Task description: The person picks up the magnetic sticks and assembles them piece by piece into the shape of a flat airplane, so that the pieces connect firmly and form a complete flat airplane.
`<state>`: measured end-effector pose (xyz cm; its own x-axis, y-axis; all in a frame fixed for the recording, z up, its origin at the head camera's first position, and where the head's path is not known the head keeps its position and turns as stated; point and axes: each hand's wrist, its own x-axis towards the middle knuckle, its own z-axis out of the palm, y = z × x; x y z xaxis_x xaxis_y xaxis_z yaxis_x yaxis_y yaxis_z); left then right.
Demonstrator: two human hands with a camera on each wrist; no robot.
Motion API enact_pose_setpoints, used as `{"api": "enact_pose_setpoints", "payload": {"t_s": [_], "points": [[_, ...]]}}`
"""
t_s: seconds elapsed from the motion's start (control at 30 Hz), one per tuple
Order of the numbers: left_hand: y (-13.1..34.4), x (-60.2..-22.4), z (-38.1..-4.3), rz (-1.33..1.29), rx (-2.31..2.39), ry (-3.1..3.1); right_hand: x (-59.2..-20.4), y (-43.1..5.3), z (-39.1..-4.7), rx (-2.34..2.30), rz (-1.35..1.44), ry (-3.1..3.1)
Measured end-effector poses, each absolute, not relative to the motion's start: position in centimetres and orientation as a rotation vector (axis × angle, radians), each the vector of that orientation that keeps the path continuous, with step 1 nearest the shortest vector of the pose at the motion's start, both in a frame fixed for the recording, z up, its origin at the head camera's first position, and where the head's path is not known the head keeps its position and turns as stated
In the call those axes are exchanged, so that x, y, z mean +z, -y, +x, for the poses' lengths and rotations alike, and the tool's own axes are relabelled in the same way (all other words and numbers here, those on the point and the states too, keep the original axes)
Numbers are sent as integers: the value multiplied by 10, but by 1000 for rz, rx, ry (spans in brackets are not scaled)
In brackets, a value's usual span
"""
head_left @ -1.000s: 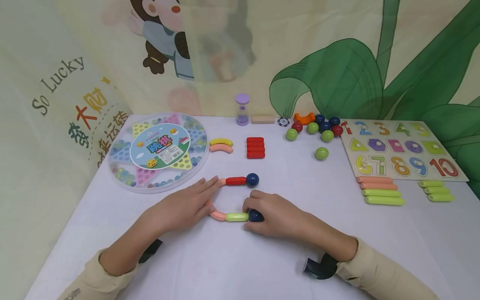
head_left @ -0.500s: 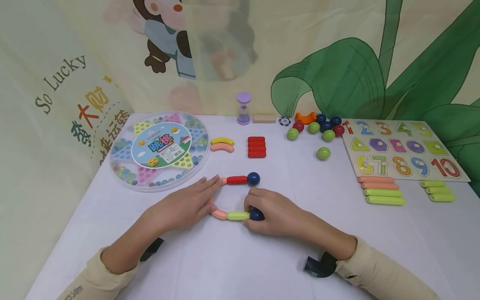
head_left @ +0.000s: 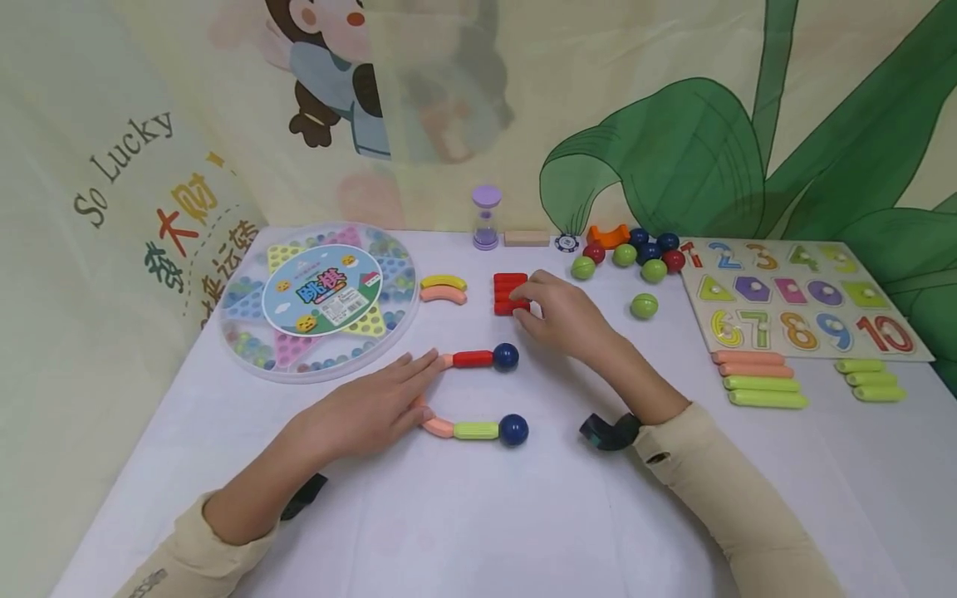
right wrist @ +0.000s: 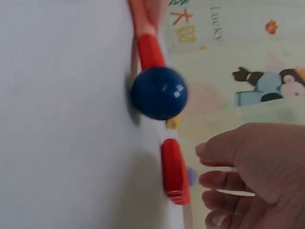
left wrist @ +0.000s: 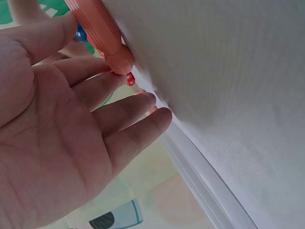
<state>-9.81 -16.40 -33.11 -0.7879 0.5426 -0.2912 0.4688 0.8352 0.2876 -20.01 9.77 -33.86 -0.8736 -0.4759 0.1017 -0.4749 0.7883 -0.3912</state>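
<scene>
My left hand (head_left: 366,411) lies with straight fingers over a U-shaped chain of toy rods, hiding part of its bend. The left wrist view shows a ridged coral piece (left wrist: 97,24) at the fingers. From the bend, a coral curved rod (head_left: 439,427) joins a lime-green rod (head_left: 475,430) ending in a dark blue ball (head_left: 513,429). The other arm has a red rod (head_left: 473,359) and a second blue ball (head_left: 506,356). My right hand (head_left: 566,317) is over the right ends of several short red rods (head_left: 511,280); its fingers are loosely bent and spread beside them (right wrist: 172,167).
A round Chinese checkers box (head_left: 321,291) lies at the left, beside yellow and coral curved rods (head_left: 443,294). Behind stand an hourglass (head_left: 486,218) and a wooden block (head_left: 527,238). Loose balls (head_left: 644,306), a number puzzle board (head_left: 807,299) and more rods (head_left: 766,399) lie right.
My right hand has let go of the blue ball on the lime-green rod and moved forward to the red rods. The left hand has stayed on the chain.
</scene>
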Motion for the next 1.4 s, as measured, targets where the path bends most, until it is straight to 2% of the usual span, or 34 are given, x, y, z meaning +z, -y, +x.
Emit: {"api": "enact_pose_setpoints", "payload": {"t_s": [0.1, 0.3, 0.43, 0.67, 0.8, 1.13, 1.4], "points": [[163, -332, -98, 751, 291, -2646, -343, -91, -209, -417, -773, -2990], [162, -333, -98, 736, 273, -2648, -345, -83, -201, -160, -714, -2989], [163, -332, -98, 733, 263, -2657, -342, -82, -200, -291, -651, -2870], [164, -332, -98, 754, 264, -2656, -353, -91, -214, -942, -476, -2597], [164, -333, -99, 761, 251, -2657, -357, -91, -218, -1146, -416, -2530], [165, -333, -99, 754, 268, -2657, -358, -87, -216, -1127, -419, -2502], [165, -334, -99, 754, 259, -2664, -359, -91, -218, -959, -485, -2835]]}}
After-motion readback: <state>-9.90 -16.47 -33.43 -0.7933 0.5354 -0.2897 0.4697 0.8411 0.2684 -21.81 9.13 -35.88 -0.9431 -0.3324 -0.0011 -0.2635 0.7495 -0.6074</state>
